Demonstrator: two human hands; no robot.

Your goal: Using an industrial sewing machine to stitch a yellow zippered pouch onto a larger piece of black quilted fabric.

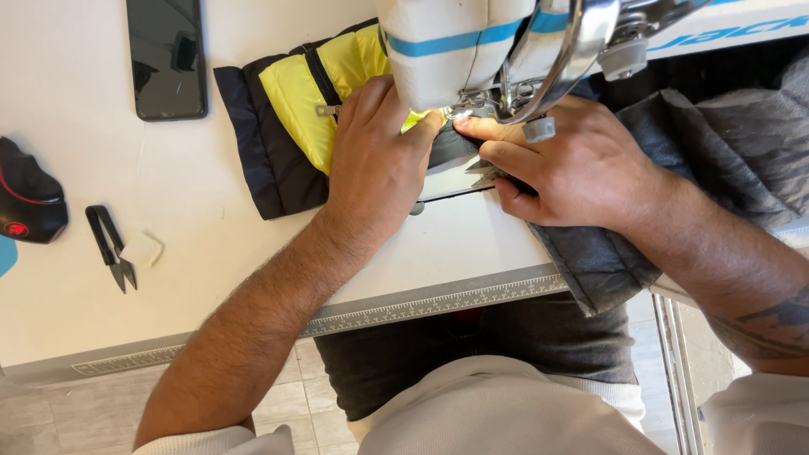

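Observation:
My left hand (375, 160) presses flat on a yellow and dark navy padded fabric piece (291, 118) with a black zipper, just left of the sewing machine's presser foot (480, 105). My right hand (560, 168) pinches dark grey fabric (716, 143) beside the needle area, fingertips close to the foot. The white sewing machine head (459, 42) with a blue stripe hides part of the yellow piece. Both hands rest on the white sewing table (211, 236).
A black phone (166, 55) lies at the back left. Black thread snips (109, 244) and a small white scrap (141, 250) lie near the left front. A black and red object (29, 198) sits at the left edge. A ruler strip (421, 307) runs along the table's front edge.

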